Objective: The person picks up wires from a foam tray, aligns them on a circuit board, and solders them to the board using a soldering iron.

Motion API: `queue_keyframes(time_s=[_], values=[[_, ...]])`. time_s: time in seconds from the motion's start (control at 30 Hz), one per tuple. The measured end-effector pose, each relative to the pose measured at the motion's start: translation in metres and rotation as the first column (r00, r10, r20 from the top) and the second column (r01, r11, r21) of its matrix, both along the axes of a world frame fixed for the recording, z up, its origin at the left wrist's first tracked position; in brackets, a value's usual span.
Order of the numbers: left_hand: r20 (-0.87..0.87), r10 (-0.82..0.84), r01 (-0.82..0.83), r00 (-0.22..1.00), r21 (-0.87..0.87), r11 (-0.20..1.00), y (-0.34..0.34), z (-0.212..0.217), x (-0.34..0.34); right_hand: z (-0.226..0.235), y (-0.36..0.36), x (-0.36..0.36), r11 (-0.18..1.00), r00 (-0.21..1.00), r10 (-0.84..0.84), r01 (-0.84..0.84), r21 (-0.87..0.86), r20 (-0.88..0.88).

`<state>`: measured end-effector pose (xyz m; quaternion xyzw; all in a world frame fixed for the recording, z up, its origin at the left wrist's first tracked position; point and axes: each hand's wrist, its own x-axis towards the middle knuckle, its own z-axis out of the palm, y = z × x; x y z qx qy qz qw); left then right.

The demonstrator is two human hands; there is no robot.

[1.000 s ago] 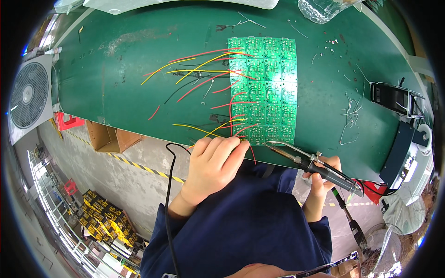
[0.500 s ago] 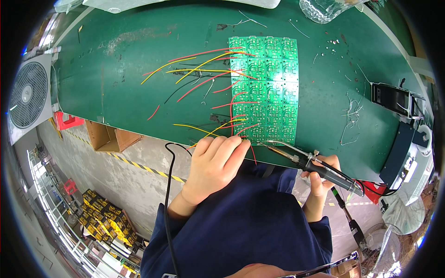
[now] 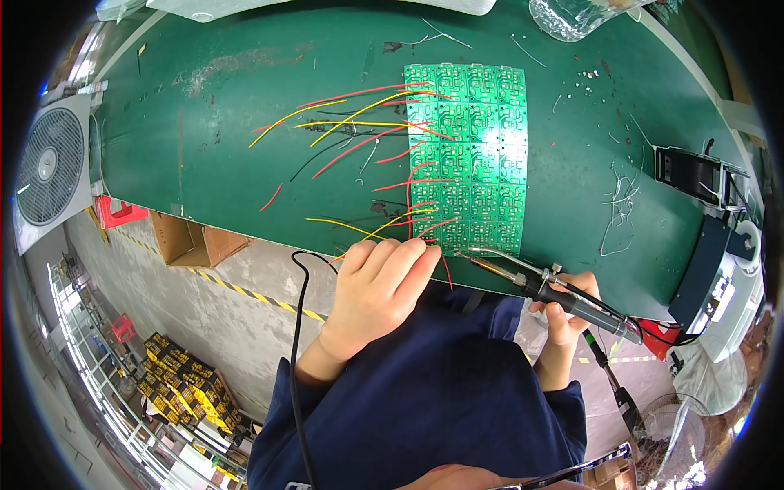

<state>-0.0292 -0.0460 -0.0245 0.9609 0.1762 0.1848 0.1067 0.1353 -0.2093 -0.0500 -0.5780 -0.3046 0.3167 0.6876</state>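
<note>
A green circuit board (image 3: 472, 155) with red and yellow wires (image 3: 359, 122) lies on the green desk (image 3: 229, 106). Its near edge is met by a soldering iron (image 3: 539, 284), gripped by the right hand (image 3: 563, 306). A red wire (image 3: 445, 265) is pinched in the left hand (image 3: 377, 286) fingers.

green bench (image 3: 245, 106) | circuit board panel (image 3: 478, 155) | loose wires (image 3: 343, 135) | wire offcuts (image 3: 621, 204)
</note>
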Motion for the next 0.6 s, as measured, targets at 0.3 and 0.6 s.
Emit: queue_keyframes(time_s=[0.3,0.6], values=[[0.000,-0.006,0.006,1.000,-0.003,1.000,0.0000,0.0008,0.0002,-0.0003,0.0009,0.0005,1.000,1.000,0.016,-0.016,-0.001,-0.009],[-0.016,-0.012,0.012,1.000,-0.009,1.000,-0.0001,0.0007,0.0006,0.0015,0.0018,0.0022,0.999,1.000,0.021,-0.021,-0.024,-0.022]])
